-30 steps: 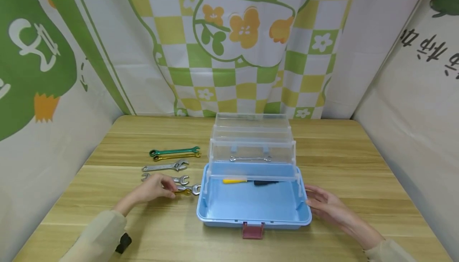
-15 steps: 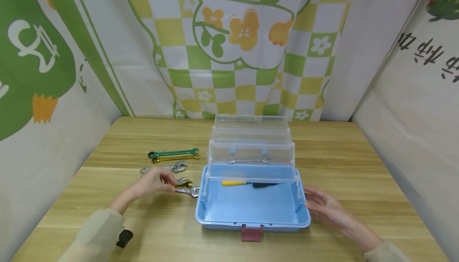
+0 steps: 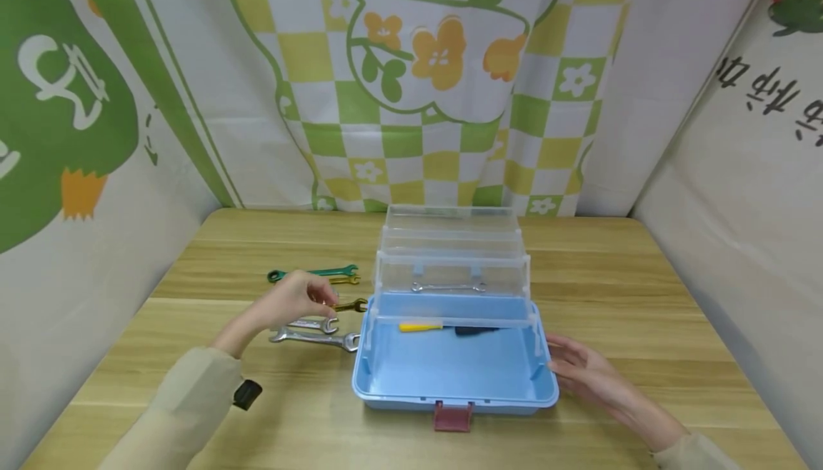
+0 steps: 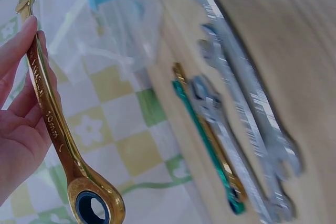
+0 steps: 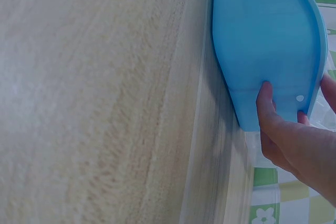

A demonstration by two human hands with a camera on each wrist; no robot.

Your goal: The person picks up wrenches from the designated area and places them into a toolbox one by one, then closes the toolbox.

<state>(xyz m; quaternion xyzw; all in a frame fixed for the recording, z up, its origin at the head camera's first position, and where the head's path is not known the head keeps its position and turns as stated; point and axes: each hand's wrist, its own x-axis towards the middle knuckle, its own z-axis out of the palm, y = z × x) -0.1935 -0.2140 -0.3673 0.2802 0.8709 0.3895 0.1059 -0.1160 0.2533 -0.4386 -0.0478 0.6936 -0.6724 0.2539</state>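
My left hand [image 3: 292, 302] pinches a gold ratchet wrench [image 4: 48, 108] marked 10mm, held above the other wrenches with its open end toward the toolbox. Below it lie two silver open-ended wrenches [image 3: 315, 339]. Beyond, partly covered by the hand in the head view, are a green ratchet wrench [image 3: 336, 271], a second gold wrench [image 3: 348, 280] and a silver adjustable wrench [image 4: 210, 102]. The light-blue toolbox [image 3: 450, 377] stands open. My right hand [image 3: 588, 370] rests against its right end, fingertips on the blue wall [image 5: 268, 40] and near the rim.
Clear stepped trays [image 3: 453, 241] rise at the toolbox's back, with a small silver double-ended wrench [image 3: 448, 287] in one. A yellow-handled tool [image 3: 421, 326] with a dark end lies inside the box. A red latch [image 3: 453, 416] hangs at the front. A patterned curtain [image 3: 437, 141] backs the table.
My left hand has lifted the gold wrench off the spot beside the silver wrenches and carried it away from me, over the adjustable wrench. The right hand stays at the toolbox.
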